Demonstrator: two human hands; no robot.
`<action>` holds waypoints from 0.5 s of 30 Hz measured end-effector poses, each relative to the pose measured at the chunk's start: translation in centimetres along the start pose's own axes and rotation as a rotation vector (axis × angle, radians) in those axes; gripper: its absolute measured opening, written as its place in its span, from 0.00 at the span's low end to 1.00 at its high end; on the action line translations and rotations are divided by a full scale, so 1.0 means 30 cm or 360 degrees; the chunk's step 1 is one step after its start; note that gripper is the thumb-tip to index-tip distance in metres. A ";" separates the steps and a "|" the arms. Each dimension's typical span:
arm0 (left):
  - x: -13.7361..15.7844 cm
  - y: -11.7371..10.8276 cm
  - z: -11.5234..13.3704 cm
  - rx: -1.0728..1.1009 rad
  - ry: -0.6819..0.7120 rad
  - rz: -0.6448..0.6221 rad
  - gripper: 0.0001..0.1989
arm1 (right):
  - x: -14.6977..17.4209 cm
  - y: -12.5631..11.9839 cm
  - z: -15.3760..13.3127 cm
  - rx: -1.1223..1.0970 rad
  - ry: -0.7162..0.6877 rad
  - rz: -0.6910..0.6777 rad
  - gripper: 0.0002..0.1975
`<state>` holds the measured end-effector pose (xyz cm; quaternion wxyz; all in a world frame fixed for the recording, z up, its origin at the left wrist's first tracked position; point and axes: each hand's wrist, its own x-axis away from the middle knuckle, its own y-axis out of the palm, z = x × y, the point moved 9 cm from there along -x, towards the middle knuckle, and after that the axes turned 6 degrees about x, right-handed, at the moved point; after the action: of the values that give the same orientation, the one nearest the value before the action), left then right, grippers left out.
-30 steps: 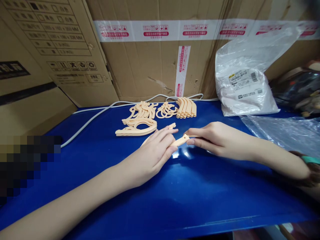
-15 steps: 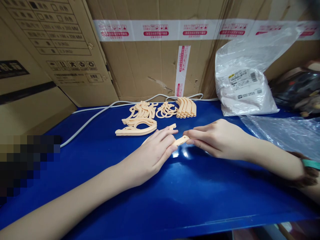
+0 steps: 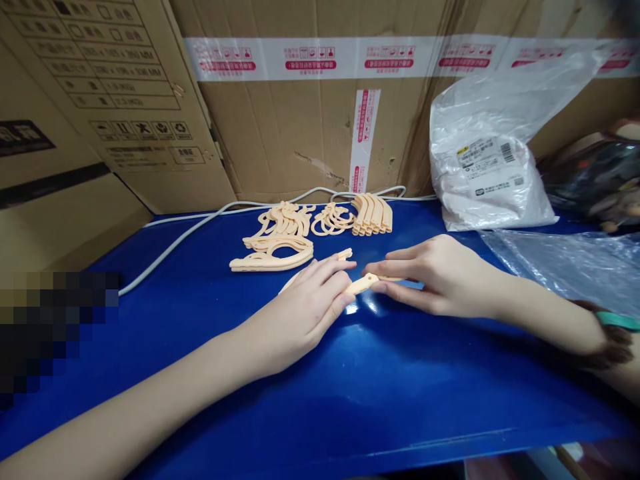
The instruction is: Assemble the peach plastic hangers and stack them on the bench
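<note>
My left hand (image 3: 320,303) is closed over a cream plastic hanger piece (image 3: 361,285), covering its middle. One end with a small round hole sticks out past my thumb, and another tip shows beyond my fingers. From the right, my right hand (image 3: 440,277) pinches a thin cream part (image 3: 393,278) that meets the holed end. Whether the two are joined there, I cannot tell. Beyond my hands lie flat hanger pieces with an oval opening (image 3: 273,255), a pile of curved pieces (image 3: 286,219), ring-shaped hooks (image 3: 333,220) and a row of curved arms (image 3: 373,215).
A blue tabletop (image 3: 380,393) lies under everything. Cardboard boxes (image 3: 280,127) wall off the back and left. A white cable (image 3: 183,247) runs along the rear. At the right stand a white plastic bag (image 3: 485,173) and a clear plastic sheet (image 3: 565,263).
The fingers of my right hand have shifted slightly at the holed end, showing more of the thin part. My left hand stays nearly in place.
</note>
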<state>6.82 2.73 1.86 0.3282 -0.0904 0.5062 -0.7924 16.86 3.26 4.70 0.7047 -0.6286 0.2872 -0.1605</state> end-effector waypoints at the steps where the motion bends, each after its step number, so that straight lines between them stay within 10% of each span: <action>1: 0.000 0.001 -0.001 -0.0004 -0.0003 -0.0005 0.18 | -0.001 0.000 0.002 -0.0043 0.0001 0.0000 0.16; 15: -0.002 0.013 -0.009 -0.0065 -0.0001 -0.0035 0.16 | -0.004 0.019 0.018 -0.0187 0.0053 -0.0052 0.17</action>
<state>6.90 2.85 1.42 0.3176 -0.1028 0.5211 -0.7855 17.02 3.84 4.19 0.6591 -0.6707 0.2974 -0.1652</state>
